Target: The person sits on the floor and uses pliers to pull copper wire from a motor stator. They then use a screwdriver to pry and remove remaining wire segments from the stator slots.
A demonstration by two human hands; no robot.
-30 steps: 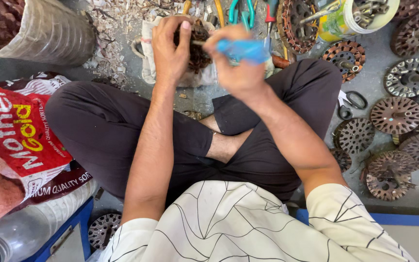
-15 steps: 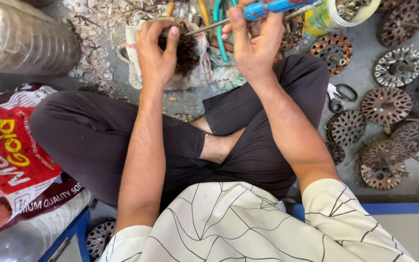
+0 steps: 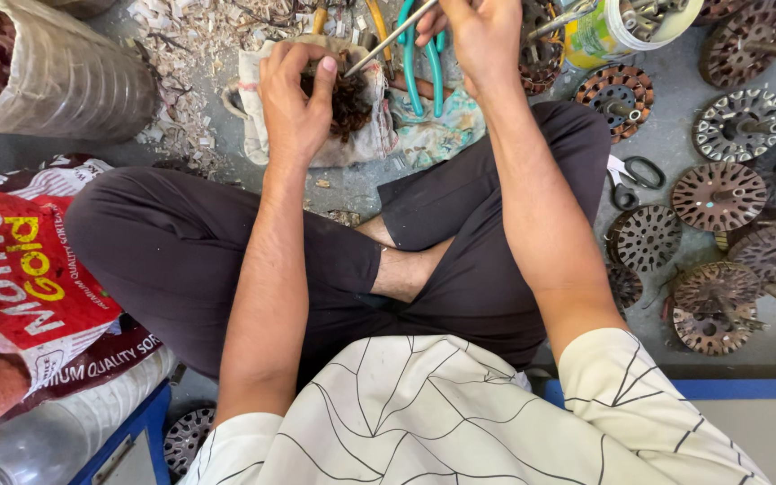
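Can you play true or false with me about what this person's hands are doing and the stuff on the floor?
1. The left hand grips a dark tangled wire bundle. True.
2. The right hand holds scissors. False: it holds a thin metal rod.
3. Teal-handled pliers lie on the floor. True.
4. The slotted metal discs sit by the left knee. False: they lie on the right side.

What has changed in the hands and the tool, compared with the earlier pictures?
The right hand has risen toward the top edge, so the screwdriver's blue handle is now out of view; only its metal shaft shows, slanting down to the wire bundle. The left hand stays gripping that bundle on the cloth. The legs stay crossed and the rotor discs stay in place.
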